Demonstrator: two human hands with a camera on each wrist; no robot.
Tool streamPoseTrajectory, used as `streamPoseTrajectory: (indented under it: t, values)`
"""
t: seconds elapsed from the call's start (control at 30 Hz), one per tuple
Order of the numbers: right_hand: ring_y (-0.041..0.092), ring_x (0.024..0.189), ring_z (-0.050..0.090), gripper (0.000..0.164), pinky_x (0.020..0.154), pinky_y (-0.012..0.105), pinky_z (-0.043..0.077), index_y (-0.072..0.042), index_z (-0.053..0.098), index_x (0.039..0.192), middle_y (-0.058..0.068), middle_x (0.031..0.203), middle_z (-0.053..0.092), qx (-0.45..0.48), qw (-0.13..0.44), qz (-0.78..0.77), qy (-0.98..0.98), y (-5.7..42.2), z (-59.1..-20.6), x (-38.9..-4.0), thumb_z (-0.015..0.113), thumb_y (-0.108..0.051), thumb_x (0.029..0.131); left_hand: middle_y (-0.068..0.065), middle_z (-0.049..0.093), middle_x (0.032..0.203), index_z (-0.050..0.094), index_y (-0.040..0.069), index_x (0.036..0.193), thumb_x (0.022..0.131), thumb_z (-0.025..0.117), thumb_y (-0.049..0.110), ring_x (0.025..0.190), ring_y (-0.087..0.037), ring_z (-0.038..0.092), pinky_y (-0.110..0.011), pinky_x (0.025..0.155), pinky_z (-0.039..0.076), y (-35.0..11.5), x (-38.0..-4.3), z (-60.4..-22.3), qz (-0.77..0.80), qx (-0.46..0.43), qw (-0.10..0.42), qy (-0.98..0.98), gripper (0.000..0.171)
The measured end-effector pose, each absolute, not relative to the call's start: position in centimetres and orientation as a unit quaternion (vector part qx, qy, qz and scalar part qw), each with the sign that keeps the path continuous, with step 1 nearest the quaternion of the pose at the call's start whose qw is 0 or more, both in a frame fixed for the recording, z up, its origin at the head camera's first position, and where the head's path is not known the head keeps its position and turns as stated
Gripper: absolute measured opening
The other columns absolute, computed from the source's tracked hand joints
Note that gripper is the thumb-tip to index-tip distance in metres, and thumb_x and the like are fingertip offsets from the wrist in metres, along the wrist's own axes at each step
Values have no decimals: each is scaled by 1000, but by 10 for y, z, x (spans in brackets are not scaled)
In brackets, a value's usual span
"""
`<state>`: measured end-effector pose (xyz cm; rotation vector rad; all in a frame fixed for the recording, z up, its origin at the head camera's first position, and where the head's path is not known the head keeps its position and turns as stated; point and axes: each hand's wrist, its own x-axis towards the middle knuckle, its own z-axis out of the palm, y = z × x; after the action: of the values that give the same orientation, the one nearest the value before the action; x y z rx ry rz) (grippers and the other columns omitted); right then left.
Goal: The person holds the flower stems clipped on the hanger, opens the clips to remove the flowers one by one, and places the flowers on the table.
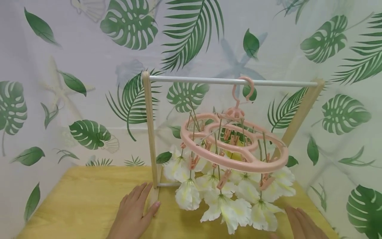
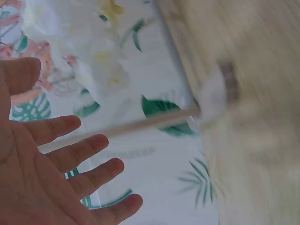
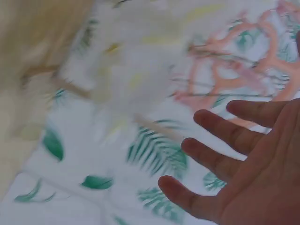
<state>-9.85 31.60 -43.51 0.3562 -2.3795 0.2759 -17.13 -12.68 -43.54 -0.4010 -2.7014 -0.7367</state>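
Observation:
A pink oval clip hanger (image 1: 232, 164) hangs by its hook (image 1: 250, 87) from the white bar (image 1: 197, 79) of a wooden rack. White artificial flowers (image 1: 228, 210) dangle upside down from its pink clips (image 1: 224, 179), their stems pointing up through the frame. To the left of the flowers, my left hand (image 1: 131, 212) has its fingers extended near the rack's left foot and holds nothing. My right hand (image 1: 304, 224) is at the lower right beside the flowers, partly cut off by the frame edge. In the right wrist view its fingers (image 3: 225, 161) are spread around nothing.
The rack's left post (image 1: 151, 132) and right post (image 1: 302, 113) stand on a yellow wood-grain table (image 1: 89, 199). A lower bar (image 1: 168, 184) runs behind the flowers. Leaf-printed sheeting (image 1: 89, 49) covers the walls behind and at both sides.

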Motion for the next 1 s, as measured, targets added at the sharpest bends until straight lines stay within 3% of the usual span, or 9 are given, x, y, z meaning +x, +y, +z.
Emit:
streamPoseTrajectory:
  t: [0.03, 0.2, 0.33, 0.57, 0.7, 0.9, 1.0]
  values:
    - [54, 87, 66, 78, 59, 65, 52, 12, 64, 123, 32, 110, 68, 153, 390, 96, -903, 305, -425, -101, 72, -56, 87, -20, 51, 147, 51, 2, 147, 104, 52, 50, 136, -44, 45, -71, 102, 35, -121, -173, -432, -267, -147, 158, -939, 64]
    - [43, 81, 67, 85, 54, 57, 53, 8, 66, 124, 25, 103, 68, 198, 452, 100, -864, 262, -394, -111, 46, -69, 97, -19, 50, 148, 48, 3, 149, 105, 50, 49, 136, -43, 45, -69, 104, 35, -89, -177, -422, -339, -167, 147, -914, 63]
    - [40, 82, 68, 78, 54, 57, 52, 4, 66, 127, 21, 104, 70, 214, 446, 132, -859, 239, -381, -116, 52, -67, 97, -20, 50, 149, 47, 6, 150, 105, 51, 47, 136, -45, 45, -70, 104, 36, -72, -179, -418, -384, -164, 151, -896, 61]
    - [36, 89, 69, 52, 69, 58, 51, -4, 71, 121, 12, 107, 73, 158, 411, 193, -877, 203, -367, -116, 79, -42, 86, -15, 56, 142, 54, 6, 144, 104, 57, 39, 131, -38, 52, -63, 103, 43, -56, -177, -408, -442, -145, 193, -864, 52]
    - [27, 86, 69, 40, 67, 49, 54, -7, 73, 117, 4, 104, 74, 69, 365, 232, -899, 186, -360, -115, 82, -30, 85, -7, 62, 131, 61, 6, 136, 103, 60, 33, 122, -29, 58, -56, 98, 48, -50, -173, -401, -464, -136, 227, -846, 43]
    - [17, 83, 67, 47, 63, 26, 50, -3, 67, 127, 4, 112, 73, 7, 282, 335, -899, 169, -355, -121, 80, -30, 90, -2, 67, 114, 66, 4, 125, 102, 63, 25, 103, -18, 61, -42, 85, 52, -42, -171, -394, -519, -142, 217, -814, 32]
    - [17, 87, 63, 56, 67, 25, 48, 0, 60, 135, 8, 122, 70, 5, 240, 384, -892, 163, -358, -126, 78, -30, 91, 1, 66, 108, 67, 5, 124, 102, 64, 24, 97, -16, 60, -38, 82, 52, -39, -171, -395, -536, -144, 200, -808, 30]
